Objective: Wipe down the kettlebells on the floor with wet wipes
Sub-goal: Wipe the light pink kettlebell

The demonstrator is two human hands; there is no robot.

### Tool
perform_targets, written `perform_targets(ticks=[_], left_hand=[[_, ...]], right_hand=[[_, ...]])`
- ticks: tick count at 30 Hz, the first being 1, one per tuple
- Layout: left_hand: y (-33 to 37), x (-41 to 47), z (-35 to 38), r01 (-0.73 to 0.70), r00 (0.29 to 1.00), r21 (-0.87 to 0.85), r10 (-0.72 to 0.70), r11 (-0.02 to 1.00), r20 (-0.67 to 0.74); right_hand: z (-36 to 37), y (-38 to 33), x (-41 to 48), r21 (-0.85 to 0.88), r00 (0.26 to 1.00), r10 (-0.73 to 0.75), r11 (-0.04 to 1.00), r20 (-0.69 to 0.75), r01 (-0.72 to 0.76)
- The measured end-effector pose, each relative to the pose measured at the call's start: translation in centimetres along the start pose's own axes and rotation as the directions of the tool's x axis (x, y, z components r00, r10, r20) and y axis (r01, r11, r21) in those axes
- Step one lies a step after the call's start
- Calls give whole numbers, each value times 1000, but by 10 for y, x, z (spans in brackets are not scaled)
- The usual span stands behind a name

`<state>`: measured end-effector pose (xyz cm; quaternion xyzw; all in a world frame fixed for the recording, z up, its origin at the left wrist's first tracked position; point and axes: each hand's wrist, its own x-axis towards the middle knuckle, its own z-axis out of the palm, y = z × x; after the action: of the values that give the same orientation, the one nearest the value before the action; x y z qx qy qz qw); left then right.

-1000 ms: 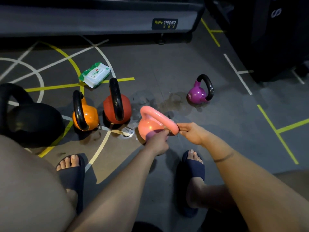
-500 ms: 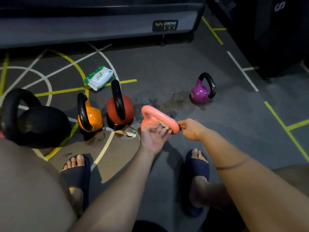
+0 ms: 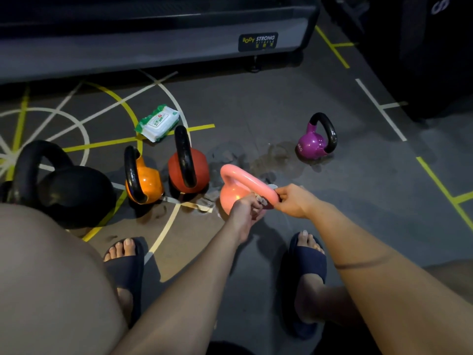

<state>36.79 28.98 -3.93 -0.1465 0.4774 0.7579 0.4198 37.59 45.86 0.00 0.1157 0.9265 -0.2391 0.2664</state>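
Both hands on pink kettlebell point(image 3: 234, 192) (wipe point(image 3: 261, 199) pinched)

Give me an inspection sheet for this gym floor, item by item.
Surface: grey floor with yellow and white lines; damp patch.
Job's things: pink kettlebell being wiped; orange, red, black and purple kettlebells standing; wipes pack.
Clutter: tape strip.
Grippers: left hand presses a wipe on the pink handle; right hand grips that handle.
Cables: nothing seen.
Surroundings: machine base behind.
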Motion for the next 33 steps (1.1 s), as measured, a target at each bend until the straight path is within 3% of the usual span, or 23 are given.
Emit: perform_targets(ticks=[4,8,13,19,25,28,33], left_hand=[[-1,-3,-2,-19,1000,-26,19,999,2],[-5,-4,-1,-40,999,-401,31,915,-30],[20,0,-21,-141,990,-594,93,792,-110],[32,-1,-27,-132,989,-554,70,822,-132],[13,-3,1,-39,996,-364,8,931,-85],[19,-5,-3,-10,998,-395,-18,919,-67],[36,-2,-18,-67,985,-487,-20,871,-171]], right_hand=[[6,1,-3,-26,999,-14,1000,-40,13],[10,1,-4,-33,997,-33,999,-72,31],[9,-3,-4,-99,997,-35,995,-75,27],[9,-8,-2,-116,994,2,993,-106,-15],[10,-6,-2,-164,992,-41,986,-118,21],[7,-8,-5,-155,993,-44,988,-111,26],[10,-20,-11,-204,998,-36,979,-60,23]])
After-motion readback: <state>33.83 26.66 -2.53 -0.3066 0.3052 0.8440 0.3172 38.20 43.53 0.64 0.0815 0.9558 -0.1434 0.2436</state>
